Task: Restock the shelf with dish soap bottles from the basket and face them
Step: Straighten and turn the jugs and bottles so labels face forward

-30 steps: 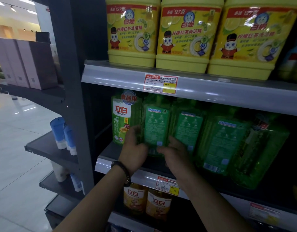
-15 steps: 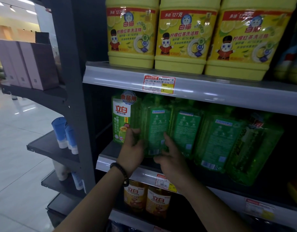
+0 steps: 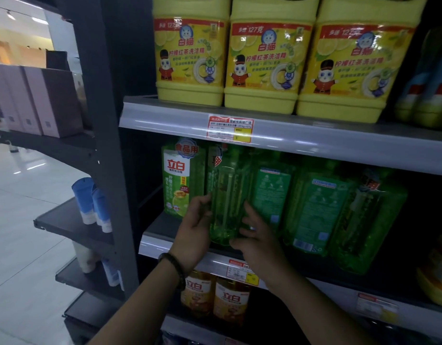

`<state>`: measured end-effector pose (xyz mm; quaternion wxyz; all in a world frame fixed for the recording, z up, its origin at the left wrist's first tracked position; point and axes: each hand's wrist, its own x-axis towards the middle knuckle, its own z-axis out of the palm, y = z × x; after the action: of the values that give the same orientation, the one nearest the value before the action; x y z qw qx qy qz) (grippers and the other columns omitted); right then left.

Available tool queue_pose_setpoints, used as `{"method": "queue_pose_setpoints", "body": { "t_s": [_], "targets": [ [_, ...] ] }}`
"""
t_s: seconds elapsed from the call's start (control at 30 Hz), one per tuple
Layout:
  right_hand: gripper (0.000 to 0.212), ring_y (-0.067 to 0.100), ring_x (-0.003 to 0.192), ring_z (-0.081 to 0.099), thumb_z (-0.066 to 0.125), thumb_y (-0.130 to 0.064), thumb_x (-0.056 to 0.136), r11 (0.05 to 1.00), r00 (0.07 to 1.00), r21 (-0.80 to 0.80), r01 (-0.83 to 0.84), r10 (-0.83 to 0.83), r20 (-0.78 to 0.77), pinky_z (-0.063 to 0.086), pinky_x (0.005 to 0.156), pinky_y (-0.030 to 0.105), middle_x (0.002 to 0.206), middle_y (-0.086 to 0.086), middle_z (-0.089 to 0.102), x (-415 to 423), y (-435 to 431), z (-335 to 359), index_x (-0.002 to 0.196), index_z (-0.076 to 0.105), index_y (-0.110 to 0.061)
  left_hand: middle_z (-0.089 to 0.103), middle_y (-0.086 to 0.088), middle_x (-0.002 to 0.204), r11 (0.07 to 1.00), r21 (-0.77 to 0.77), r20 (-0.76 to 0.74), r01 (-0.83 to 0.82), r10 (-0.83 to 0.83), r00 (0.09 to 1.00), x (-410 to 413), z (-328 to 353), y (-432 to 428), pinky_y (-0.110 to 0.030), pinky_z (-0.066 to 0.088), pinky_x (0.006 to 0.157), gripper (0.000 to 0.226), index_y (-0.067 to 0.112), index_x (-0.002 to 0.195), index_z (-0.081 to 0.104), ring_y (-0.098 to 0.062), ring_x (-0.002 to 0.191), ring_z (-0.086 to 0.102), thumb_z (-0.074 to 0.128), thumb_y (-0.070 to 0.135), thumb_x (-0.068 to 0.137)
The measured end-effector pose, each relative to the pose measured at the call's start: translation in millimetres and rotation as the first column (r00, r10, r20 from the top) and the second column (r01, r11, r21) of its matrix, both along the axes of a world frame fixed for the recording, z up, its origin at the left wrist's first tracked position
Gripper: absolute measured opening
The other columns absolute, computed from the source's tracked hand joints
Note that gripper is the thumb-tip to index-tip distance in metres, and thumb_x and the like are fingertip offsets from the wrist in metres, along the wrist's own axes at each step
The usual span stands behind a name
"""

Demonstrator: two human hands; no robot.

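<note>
On the middle shelf (image 3: 155, 241), second from the left in the green row, the dish soap bottle (image 3: 227, 190) was held between both hands, narrow edge outward, its base low by the front lip. Whether it rested on the shelf could not be told. The turn would best be made with the bottle kept upright, until its printed front matched the faced bottle (image 3: 180, 178) just beside it on the left. It would then be set flush with that neighbour. A tilt was judged likely to knock the back-label bottles (image 3: 272, 195) close on its right. The left hand (image 3: 196, 227) was curled round the lower left edge, wrist bent back. The right hand (image 3: 259, 242) gripped the lower right side, one finger raised along the wall and the thumb laid across the base.
</note>
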<state>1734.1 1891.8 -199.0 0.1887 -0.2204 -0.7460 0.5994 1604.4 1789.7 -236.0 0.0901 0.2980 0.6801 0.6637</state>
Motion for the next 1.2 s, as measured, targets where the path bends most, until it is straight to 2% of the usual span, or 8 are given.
{"method": "queue_pose_setpoints", "body": {
  "t_s": [0.1, 0.2, 0.4, 0.53, 0.63, 0.73, 0.93, 1.2],
  "targets": [
    [0.085, -0.014, 0.082, 0.064, 0.063, 0.016, 0.093, 0.999, 0.999, 0.018, 0.034, -0.034, -0.009, 0.052, 0.076, 0.018, 0.099, -0.039, 0.06, 3, 4, -1, 0.144, 0.037, -0.047, 0.07, -0.002, 0.127, 0.998, 0.055, -0.029, -0.012, 0.014, 0.999, 13, -2, -3, -0.045, 0.056, 0.102, 0.031, 0.024, 0.13, 0.061, -0.022, 0.119, 0.067, 0.043, 0.015, 0.107],
    [0.076, -0.009, 0.091, 0.063, 0.066, 0.008, 0.096, 0.997, 0.997, 0.029, 0.067, -0.066, -0.033, 0.052, 0.082, 0.022, 0.126, -0.025, 0.06, 11, 8, 0, 0.142, 0.044, -0.048, 0.071, 0.001, 0.128, 0.998, 0.068, -0.034, -0.005, 0.007, 0.999, 15, -10, -5, -0.033, 0.053, 0.105, 0.042, 0.022, 0.13, 0.065, -0.014, 0.123, 0.066, 0.041, -0.005, 0.108],
    [0.084, 0.008, 0.146, 0.04, 0.069, -0.015, 0.101, 0.956, 0.992, 0.266, 0.125, -0.116, -0.051, 0.042, 0.118, 0.041, 0.163, -0.018, 0.034, 26, -13, -18, 0.164, 0.023, -0.046, 0.07, 0.0, 0.134, 0.999, 0.021, 0.167, 0.031, -0.034, 0.985, 0, 9, 15, -0.037, 0.052, 0.108, 0.035, 0.022, 0.142, 0.061, -0.017, 0.125, 0.065, 0.045, 0.016, 0.111],
    [0.088, 0.01, 0.16, 0.021, 0.067, -0.024, 0.103, 0.937, 0.994, 0.33, 0.113, -0.108, -0.036, 0.032, 0.128, 0.042, 0.174, -0.02, 0.015, 31, -34, -25, 0.166, 0.011, -0.051, 0.076, 0.01, 0.102, 0.999, -0.006, 0.207, 0.052, -0.05, 0.977, -1, 31, 26, -0.027, 0.054, 0.086, 0.036, 0.03, 0.105, 0.071, -0.009, 0.099, 0.07, 0.038, 0.019, 0.113],
    [0.087, 0.014, 0.157, 0.032, 0.065, -0.029, 0.104, 0.948, 0.996, 0.308, 0.077, -0.085, 0.012, 0.038, 0.123, 0.039, 0.174, -0.019, 0.021, 28, -35, -24, 0.167, 0.008, -0.05, 0.077, 0.004, 0.103, 0.999, 0.006, 0.171, 0.051, -0.051, 0.984, -3, 28, 24, -0.034, 0.055, 0.088, 0.031, 0.025, 0.115, 0.071, -0.017, 0.102, 0.071, 0.04, 0.02, 0.112],
    [0.093, 0.016, 0.12, 0.065, 0.064, -0.025, 0.102, 0.935, 0.996, 0.354, 0.006, -0.038, 0.083, 0.056, 0.099, 0.039, 0.164, -0.011, 0.045, 22, -24, -22, 0.167, 0.001, -0.049, 0.075, 0.009, 0.117, 1.0, 0.017, 0.048, -0.021, 0.02, 0.999, -5, 15, 12, -0.034, 0.055, 0.093, 0.026, 0.025, 0.128, 0.064, -0.011, 0.109, 0.07, 0.047, 0.018, 0.11],
    [0.111, 0.03, 0.144, 0.047, 0.063, -0.026, 0.103, 0.755, 0.954, 0.633, -0.173, -0.032, 0.298, 0.051, 0.107, 0.038, 0.174, 0.007, 0.022, -2, 0, -17, 0.162, -0.031, -0.031, 0.06, 0.01, 0.135, 0.987, -0.061, -0.241, -0.146, 0.127, 0.962, -13, -14, -9, -0.044, 0.057, 0.101, 0.054, 0.042, 0.135, 0.045, -0.014, 0.125, 0.062, 0.072, 0.015, 0.096],
    [0.115, 0.03, 0.123, 0.055, 0.062, -0.035, 0.102, 0.523, 0.965, 0.838, -0.157, -0.101, 0.243, 0.057, 0.093, 0.04, 0.164, 0.008, 0.017, -12, -1, -19, 0.16, -0.036, -0.018, 0.049, -0.008, 0.14, 0.924, -0.102, -0.416, -0.37, 0.298, 0.859, -14, -21, 1, -0.053, 0.053, 0.104, 0.081, 0.025, 0.151, 0.039, -0.03, 0.124, 0.058, 0.081, 0.007, 0.085]
  ]
}}
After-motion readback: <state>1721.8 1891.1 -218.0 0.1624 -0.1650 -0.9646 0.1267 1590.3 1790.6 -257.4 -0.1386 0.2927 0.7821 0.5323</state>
